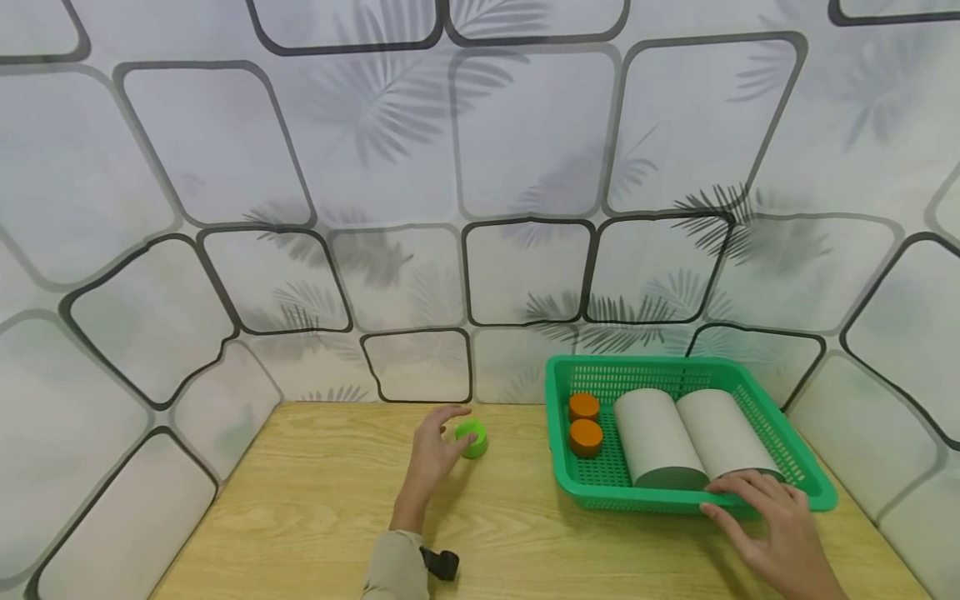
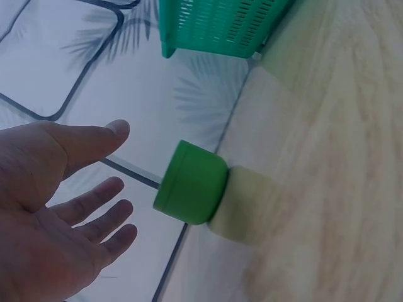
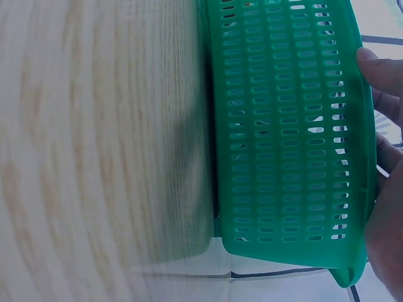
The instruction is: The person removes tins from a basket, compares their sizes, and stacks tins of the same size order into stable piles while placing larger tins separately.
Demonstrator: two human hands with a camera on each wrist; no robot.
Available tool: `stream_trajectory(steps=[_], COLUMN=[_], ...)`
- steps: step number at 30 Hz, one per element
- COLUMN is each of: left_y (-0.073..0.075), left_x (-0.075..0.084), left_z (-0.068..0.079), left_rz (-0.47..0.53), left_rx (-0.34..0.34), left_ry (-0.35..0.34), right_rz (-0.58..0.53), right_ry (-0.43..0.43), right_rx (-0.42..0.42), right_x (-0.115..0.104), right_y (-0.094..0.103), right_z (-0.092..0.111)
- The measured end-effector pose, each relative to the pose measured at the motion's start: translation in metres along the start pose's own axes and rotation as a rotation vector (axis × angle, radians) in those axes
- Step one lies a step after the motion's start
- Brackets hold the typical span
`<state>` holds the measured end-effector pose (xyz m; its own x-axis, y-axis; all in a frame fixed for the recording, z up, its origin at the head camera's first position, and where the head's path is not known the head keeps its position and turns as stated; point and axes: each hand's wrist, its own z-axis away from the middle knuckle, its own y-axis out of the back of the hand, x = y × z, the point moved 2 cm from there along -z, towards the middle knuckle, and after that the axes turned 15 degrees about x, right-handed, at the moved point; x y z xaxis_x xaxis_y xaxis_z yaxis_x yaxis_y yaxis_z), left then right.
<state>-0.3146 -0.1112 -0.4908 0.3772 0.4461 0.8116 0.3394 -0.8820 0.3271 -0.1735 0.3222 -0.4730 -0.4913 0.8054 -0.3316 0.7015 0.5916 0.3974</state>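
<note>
My left hand [image 1: 435, 454] hovers just left of a bright green, short round block [image 1: 472, 439] on the table, its thumb and fingers spread apart. In the left wrist view the green block [image 2: 191, 182] stands clear of the fingertips, with a gap between. At the right, my right hand [image 1: 776, 525] holds the near rim of a green plastic basket [image 1: 637, 497], fingers over the rim and thumb on the outside. The right wrist view has the slotted basket wall [image 3: 283, 145] with the hand [image 3: 385, 207] at its rim.
Inside the basket lie two large white cylinders [image 1: 656, 433] side by side. Two short orange round blocks [image 1: 585, 437] sit at its left end. A wooden table [image 1: 315, 492] carries everything, and a patterned wall covering [image 1: 525, 275] encloses the back and sides.
</note>
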Motion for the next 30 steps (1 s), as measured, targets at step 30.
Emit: stream_trajectory(steps=[30], left_y=[-0.02], left_x=[0.099], left_z=[0.004], left_rz=[0.116], left_rx=[-0.136], left_ry=[-0.291], right_rz=[-0.01], right_ry=[-0.008], right_rx=[-0.003], right_x=[-0.001], right_y=[-0.006], right_z=[-0.001])
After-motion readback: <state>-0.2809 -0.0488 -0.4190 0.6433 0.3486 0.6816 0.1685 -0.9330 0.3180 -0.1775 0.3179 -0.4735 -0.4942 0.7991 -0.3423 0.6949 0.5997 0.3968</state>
